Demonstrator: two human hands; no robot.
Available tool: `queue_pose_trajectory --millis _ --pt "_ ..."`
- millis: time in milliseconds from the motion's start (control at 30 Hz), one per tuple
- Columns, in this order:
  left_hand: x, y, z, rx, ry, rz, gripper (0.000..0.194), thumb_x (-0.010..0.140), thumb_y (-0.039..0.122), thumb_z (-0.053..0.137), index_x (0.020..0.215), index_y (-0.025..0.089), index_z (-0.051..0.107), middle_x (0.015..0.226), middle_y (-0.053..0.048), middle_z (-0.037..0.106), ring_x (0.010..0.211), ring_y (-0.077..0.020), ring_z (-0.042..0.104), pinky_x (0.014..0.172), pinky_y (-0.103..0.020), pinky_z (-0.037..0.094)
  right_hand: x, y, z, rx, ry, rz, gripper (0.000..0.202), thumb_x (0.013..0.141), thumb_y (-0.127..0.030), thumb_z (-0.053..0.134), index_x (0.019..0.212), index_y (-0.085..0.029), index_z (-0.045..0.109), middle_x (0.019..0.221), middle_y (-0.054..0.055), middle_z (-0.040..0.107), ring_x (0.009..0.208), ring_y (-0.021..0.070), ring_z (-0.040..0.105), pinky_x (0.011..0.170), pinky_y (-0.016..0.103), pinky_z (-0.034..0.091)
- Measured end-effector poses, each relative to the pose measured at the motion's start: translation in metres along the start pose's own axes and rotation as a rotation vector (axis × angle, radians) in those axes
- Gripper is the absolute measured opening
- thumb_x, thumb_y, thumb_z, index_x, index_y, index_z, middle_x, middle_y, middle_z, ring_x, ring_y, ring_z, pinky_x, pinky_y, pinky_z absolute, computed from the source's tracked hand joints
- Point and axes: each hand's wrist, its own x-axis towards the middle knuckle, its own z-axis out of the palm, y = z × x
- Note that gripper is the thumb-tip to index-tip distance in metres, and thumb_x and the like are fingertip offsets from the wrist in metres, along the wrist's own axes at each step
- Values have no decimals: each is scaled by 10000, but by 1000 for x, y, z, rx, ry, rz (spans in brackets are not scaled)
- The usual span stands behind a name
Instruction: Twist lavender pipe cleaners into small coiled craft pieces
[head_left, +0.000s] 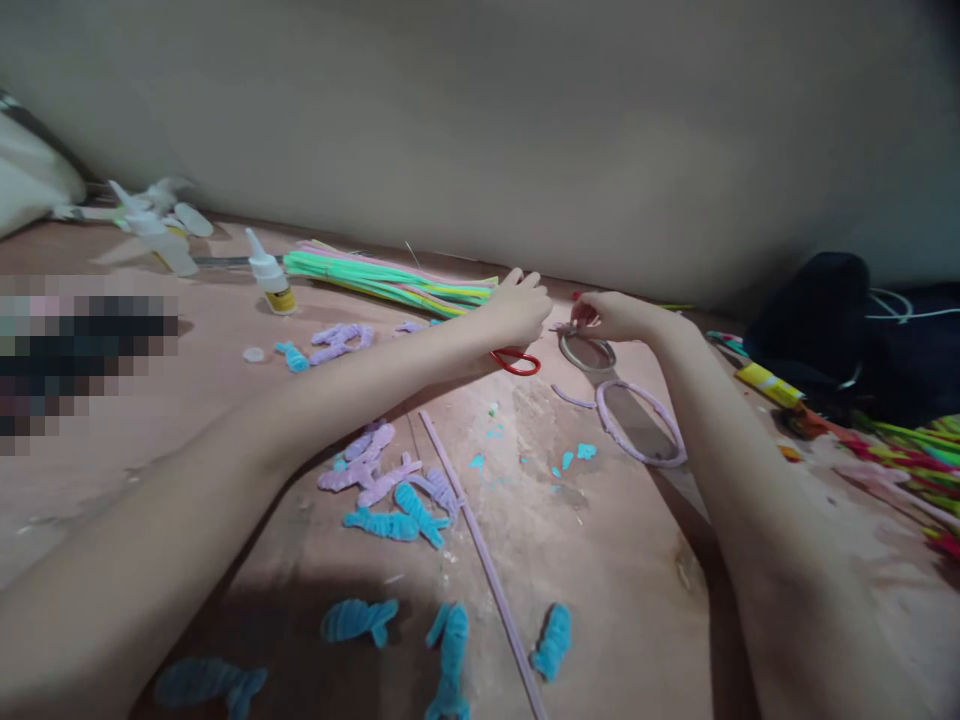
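My left hand (pixel 519 308) is stretched out at the right end of a bundle of green, pink and yellow pipe cleaners (pixel 375 285), its fingers apart. Just below it shows a red loop handle (pixel 517 364), partly covered by the hand. My right hand (pixel 609 316) has its fingertips pinched together at the upper edge of a grey ring (pixel 587 352); what lies between them is hidden. Nearer to me are a lilac fuzzy ring (pixel 637 424), a short lilac piece (pixel 573 397) and a long lilac pipe cleaner (pixel 484 560).
Blue fish-like twisted pieces (pixel 382 524) and lilac ones (pixel 367 470) lie about the table. Two glue bottles (pixel 271 272) stand at the back left. A dark bag (pixel 810 320), a yellow packet (pixel 769 384) and colourful pipe cleaners (pixel 915 460) are at right. A wall rises behind.
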Motion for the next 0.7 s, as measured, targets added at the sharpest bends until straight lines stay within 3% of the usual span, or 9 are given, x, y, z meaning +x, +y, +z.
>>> queue_pose_trajectory --millis 100,200,300,467,567,700 --pt "14 -3 6 -169 -14 -87 316 923 178 551 1151 80 747 1201 -224 720 1197 -366 603 968 -460 433 -1 1 -4 121 55 -33 246 836 -217 708 1078 -176 683 1087 110 778 944 249 718 771 314 521" --pt "19 -10 5 -280 -94 -93 347 901 228 604 1204 133 744 1131 -150 759 981 -275 696 792 -351 478 -1 -4 -5 168 25 -38 238 795 -136 673 1026 -192 685 1045 82 780 938 238 721 761 304 519" --pt "18 -14 8 -357 -152 -81 341 865 239 637 1177 178 761 1062 -84 790 893 -220 711 712 -297 470 -2 -8 -5 176 -14 -26 230 792 -154 671 1018 -191 687 1026 85 775 935 244 718 738 306 513" --pt "16 -10 19 -362 -103 -137 381 890 233 570 1222 111 713 1195 -162 762 1007 -261 700 765 -320 473 -10 -12 -13 201 -166 -74 212 780 -198 643 979 -213 713 1057 74 780 993 259 721 846 344 550" --pt "15 -6 19 -375 -109 -158 335 912 230 517 1141 106 728 1135 -168 773 958 -263 704 748 -326 472 -19 -13 -24 275 -263 -64 208 786 -214 612 955 -241 730 1072 46 787 1090 278 717 942 360 554" --pt "14 -5 18 -373 -95 -174 324 937 269 498 1132 138 721 1147 -164 767 970 -274 700 781 -339 485 -28 -5 -36 296 -111 6 232 888 -270 554 1050 -216 710 1198 81 760 1180 283 678 1019 364 520"
